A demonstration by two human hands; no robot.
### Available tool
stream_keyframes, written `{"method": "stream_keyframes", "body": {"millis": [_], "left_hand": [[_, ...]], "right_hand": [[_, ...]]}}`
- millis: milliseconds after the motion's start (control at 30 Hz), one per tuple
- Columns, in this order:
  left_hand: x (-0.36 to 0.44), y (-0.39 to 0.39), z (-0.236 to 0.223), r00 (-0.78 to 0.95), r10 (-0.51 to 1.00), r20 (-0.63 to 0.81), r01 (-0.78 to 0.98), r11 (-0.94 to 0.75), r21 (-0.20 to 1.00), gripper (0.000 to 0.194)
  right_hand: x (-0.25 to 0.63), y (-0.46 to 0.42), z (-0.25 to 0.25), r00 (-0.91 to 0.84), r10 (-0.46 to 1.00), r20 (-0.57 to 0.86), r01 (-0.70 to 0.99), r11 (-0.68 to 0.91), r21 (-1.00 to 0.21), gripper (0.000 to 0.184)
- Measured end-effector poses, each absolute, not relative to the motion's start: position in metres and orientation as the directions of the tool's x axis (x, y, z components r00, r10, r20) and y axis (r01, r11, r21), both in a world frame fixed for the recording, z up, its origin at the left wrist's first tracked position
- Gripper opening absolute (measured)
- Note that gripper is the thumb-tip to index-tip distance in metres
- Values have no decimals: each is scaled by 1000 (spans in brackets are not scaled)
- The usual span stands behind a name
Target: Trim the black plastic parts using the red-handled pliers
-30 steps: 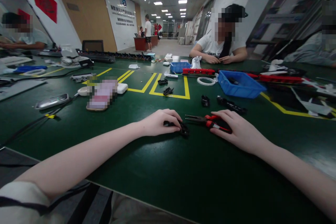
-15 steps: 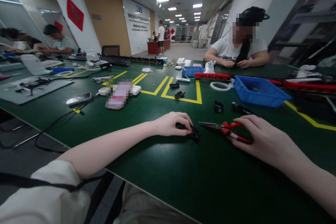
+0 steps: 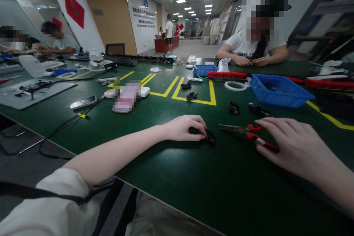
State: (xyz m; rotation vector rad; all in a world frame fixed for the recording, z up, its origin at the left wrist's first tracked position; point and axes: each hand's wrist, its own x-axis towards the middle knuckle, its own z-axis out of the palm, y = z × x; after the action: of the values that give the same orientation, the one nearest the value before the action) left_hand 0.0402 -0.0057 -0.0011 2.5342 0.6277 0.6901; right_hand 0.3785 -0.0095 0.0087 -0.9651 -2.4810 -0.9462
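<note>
My left hand (image 3: 184, 128) rests on the green table (image 3: 193, 177), its fingers curled round a small black plastic part (image 3: 208, 136) that sticks out to the right of the fingertips. My right hand (image 3: 290, 145) lies over the red handles of a pair of long-nose pliers (image 3: 249, 132), fingers bent down on them; the metal jaws point left toward the black part, a short gap away. Two more small black parts (image 3: 234, 108) lie just beyond the pliers.
A blue bin (image 3: 279, 90), a white ring (image 3: 235, 86) and red strips (image 3: 226, 75) sit at the far right. Yellow floor-tape lines (image 3: 193, 100) mark the table's middle. A phone (image 3: 125, 100), a remote (image 3: 83, 102) and cables lie left. A person sits opposite; others work at the far left.
The view has swung a little to the left and down. Both hands stay where they were, the left on the black part, the right on the pliers.
</note>
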Motion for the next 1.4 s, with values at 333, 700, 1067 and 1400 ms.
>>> {"method": "stream_keyframes", "body": {"millis": [333,700,1067,1400], "left_hand": [[39,-5,-5,776,518,360,311,-811,495,14],[41,-9,-6,749,544,378,342,-806,483,13],[43,-13,-7,709,591,383,377,-778,503,14],[42,-12,-8,731,558,393,367,-807,463,14]], "right_hand": [[369,-27,9,-664,439,605,688,676,265,37],[355,-31,9,-736,379,561,591,763,261,42],[347,-34,6,-722,446,529,625,748,222,34],[345,-32,3,-778,433,455,568,794,216,30]]}}
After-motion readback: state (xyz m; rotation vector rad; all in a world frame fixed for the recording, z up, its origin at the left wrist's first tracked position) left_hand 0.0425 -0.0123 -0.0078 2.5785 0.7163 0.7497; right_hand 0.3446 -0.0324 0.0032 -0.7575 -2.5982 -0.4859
